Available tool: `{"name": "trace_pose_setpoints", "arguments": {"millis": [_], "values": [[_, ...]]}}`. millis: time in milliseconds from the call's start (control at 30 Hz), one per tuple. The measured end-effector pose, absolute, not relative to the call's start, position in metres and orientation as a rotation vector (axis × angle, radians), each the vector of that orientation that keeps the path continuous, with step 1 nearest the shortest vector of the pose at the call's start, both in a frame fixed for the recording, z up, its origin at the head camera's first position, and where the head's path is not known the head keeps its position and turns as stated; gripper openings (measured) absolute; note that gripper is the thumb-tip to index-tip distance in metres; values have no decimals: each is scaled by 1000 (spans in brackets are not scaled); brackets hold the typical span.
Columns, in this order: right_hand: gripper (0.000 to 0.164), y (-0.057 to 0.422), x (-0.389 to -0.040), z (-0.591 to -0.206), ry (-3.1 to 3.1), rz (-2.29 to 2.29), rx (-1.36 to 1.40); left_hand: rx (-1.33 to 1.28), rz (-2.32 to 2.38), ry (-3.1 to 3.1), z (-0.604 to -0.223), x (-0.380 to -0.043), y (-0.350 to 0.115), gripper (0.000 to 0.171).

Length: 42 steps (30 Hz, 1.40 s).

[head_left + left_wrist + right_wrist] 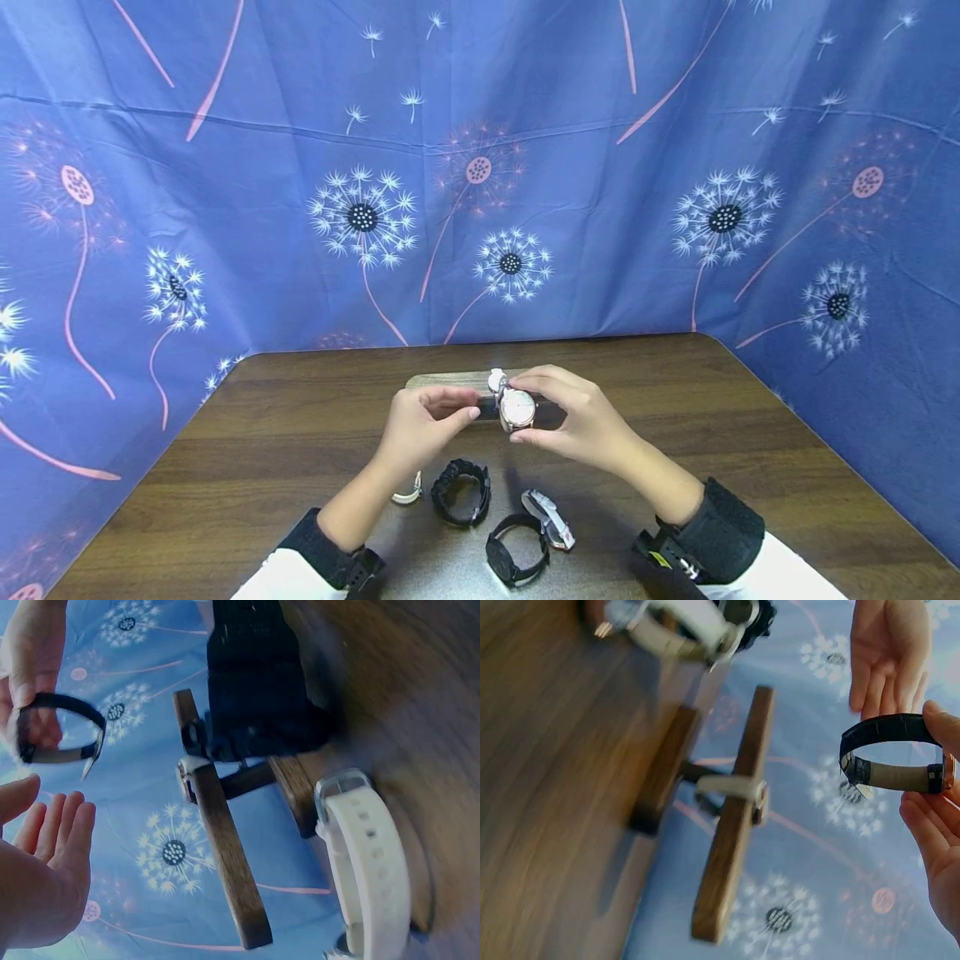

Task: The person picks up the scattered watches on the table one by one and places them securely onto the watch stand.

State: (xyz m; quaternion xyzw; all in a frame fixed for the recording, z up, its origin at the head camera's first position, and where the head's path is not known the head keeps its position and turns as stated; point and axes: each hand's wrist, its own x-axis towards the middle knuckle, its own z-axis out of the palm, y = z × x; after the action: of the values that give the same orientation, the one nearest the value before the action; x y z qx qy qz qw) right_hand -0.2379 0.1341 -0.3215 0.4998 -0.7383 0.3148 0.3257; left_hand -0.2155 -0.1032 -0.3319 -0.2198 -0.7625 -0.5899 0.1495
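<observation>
Left sleeve [288, 577] lay nearest the head camera; beyond it the left hand [415, 429] held nothing, fingers straight, thumb spread well apart from them, its tip just short of the gold-rimmed watch [517, 408] to its right. Wooden bar [446, 381] ran left-right behind, small white watch [497, 379] on it, gold-rimmed one in front and just right of that. Right hand [592, 421] was nearer: thumb and fingers pinched its case, dial facing camera, strap loop extending behind.
</observation>
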Motion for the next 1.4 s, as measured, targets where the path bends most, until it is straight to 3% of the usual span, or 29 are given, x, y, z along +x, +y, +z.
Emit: {"name": "trace_pose_setpoints", "arguments": {"millis": [567,867,1400], "values": [[58,177,-267,-328,-2022,709,1124,-468,-1741,-2198,-338,-230,-130,16],[59,194,-278,-329,-2063,748,1034,-370,-1497,-2339,-338,-243,-150,17],[56,218,-298,-339,-2202,715,903,68,-1545,-2463,-353,-271,-180,25]]}}
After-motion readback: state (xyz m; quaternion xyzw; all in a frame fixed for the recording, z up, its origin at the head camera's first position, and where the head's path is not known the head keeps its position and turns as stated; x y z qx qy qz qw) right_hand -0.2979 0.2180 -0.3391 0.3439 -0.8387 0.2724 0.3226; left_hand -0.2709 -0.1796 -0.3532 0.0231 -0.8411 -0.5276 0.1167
